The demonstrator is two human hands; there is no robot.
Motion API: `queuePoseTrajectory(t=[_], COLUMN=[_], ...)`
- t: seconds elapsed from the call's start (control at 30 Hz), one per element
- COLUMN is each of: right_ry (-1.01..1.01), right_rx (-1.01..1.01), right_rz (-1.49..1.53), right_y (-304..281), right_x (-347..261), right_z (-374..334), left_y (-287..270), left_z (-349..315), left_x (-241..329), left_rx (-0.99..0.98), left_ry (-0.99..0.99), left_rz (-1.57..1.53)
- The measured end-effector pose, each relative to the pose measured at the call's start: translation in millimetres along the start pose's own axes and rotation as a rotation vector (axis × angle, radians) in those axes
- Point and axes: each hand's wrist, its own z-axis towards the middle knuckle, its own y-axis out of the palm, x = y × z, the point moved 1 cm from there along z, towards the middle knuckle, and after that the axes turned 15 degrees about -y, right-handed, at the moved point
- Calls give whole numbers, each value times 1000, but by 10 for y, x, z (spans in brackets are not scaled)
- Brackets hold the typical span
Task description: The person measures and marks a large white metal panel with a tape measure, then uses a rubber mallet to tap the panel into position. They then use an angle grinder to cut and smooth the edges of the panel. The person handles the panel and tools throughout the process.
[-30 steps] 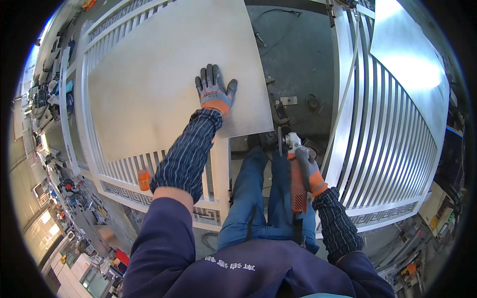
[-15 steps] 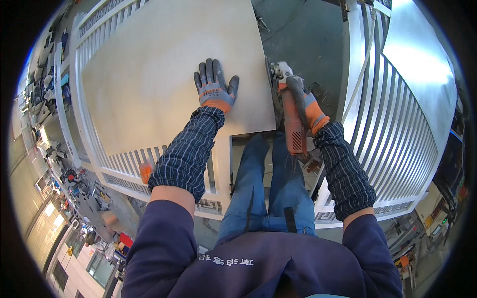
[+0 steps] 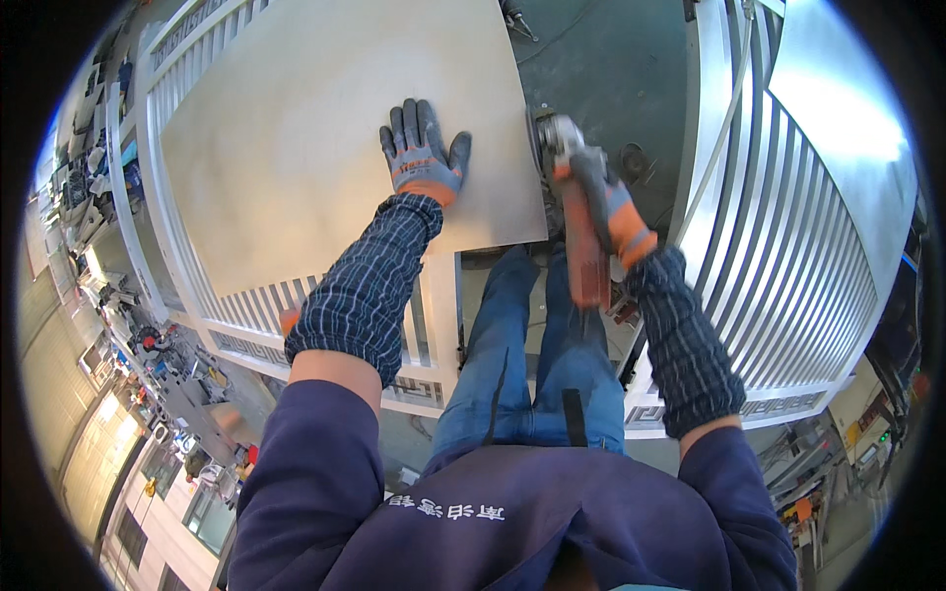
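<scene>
- Left hand [image 3: 422, 158]: gloved in grey and orange with dark fingers, it lay flat, palm down, near the right-hand edge of the sheet; the fingers pointed away from the body, the thumb stood out to the side, and nothing was grasped.
- Right hand [image 3: 609, 205]: gloved alike, it was wrapped around the upper body of the angle grinder (the fingers on the far side were hidden).
- Angle grinder [image 3: 588, 261]: red body and silver head, held to the right of the sheet, with the head pointing away from the person and the rear end toward the legs. Its disc [image 3: 537, 133] stood on edge along the sheet's right border; whether the two touched could not be told, the tool being blurred.
- Metal sheet [image 3: 286, 148]: broad, pale and flat, it rested on the left white slatted panel [image 3: 440, 325], leaving part of the slats bare at the near and left sides.
- Right white slatted panel [image 3: 788, 286]: it lay across a gap from the first and carried a second, shiny sheet [image 3: 843, 98]. A thin hose [image 3: 727, 128] crossed its left side.
- Trousers [image 3: 498, 340]: blue, they showed in the gap between the panels, below the grinder.
</scene>
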Motion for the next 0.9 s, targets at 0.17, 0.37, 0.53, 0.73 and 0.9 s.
queuePoseTrajectory(t=[0.17,0.37,0.53,0.73,0.9], right_ry=[-140,52,-121,-219,-52], right_rx=[-6,105,-36,74,33], right_rz=[3,-156,94,8,-75], right_y=[-103,-156,-100,-143,-257], right_x=[523,1247,566,940,1123], right_z=[-124,-1216,-370,-526,-1371], left_y=[68,46,76,73,47], left_z=[-7,0,-14,6,5], left_x=[-16,-18,-32,2,-21], left_rx=[28,8,30,12,26], left_ry=[2,-12,-9,-7,-11], left_rz=[-72,-73,-40,-27,-15])
